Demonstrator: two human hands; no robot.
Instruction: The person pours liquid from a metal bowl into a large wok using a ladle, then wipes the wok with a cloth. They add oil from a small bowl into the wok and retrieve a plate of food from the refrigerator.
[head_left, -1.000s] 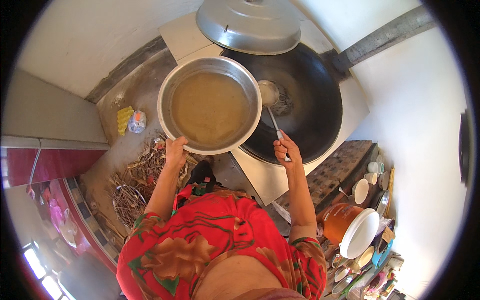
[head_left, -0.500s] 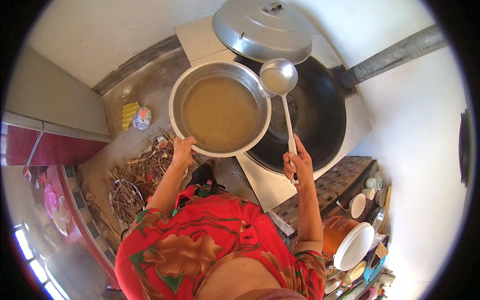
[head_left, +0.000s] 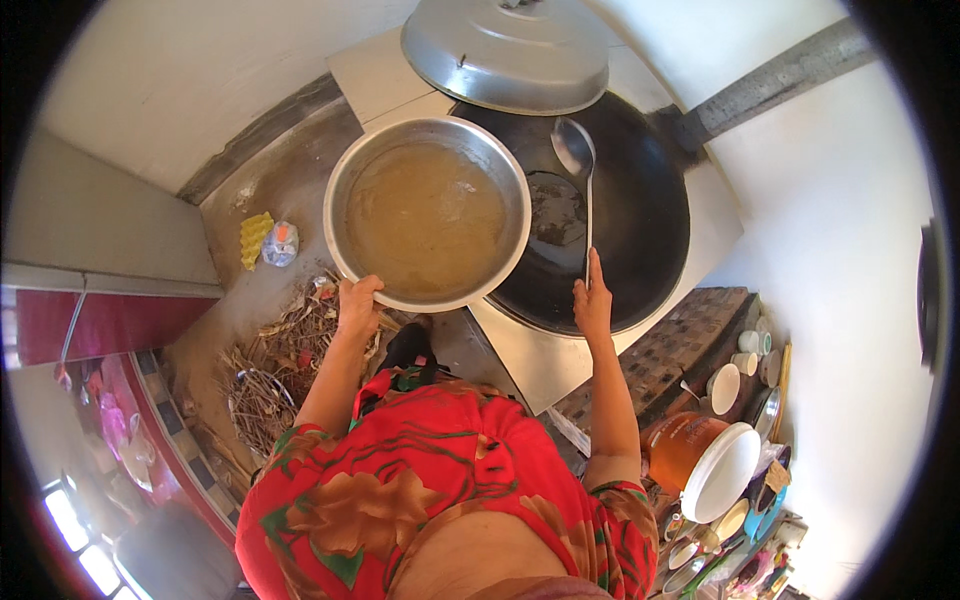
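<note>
A wide metal basin (head_left: 340, 180) of cloudy brownish liquid hangs beside the wok, its right rim over the wok's left edge. My left hand (head_left: 358, 305) grips the basin's near rim. My right hand (head_left: 593, 300) is closed round the handle of a metal ladle (head_left: 574, 147). The ladle's bowl is tipped on its side above the large black wok (head_left: 640, 210), which is set into a pale tiled stove top (head_left: 530, 370). A small dark pool of liquid (head_left: 556, 208) lies at the wok's bottom.
A big domed metal lid (head_left: 505, 60) leans behind the wok. Dry twigs (head_left: 265, 385) lie on the floor at left, near a yellow egg tray (head_left: 255, 238) and a plastic bag (head_left: 281, 245). On the right stand an orange bucket (head_left: 685, 450) and several bowls (head_left: 723, 387).
The ladle has moved right, away from the basin's rim, and turned from upright to tipped over the wok. Its liquid is gone from the bowl, and the wok's pool looks larger.
</note>
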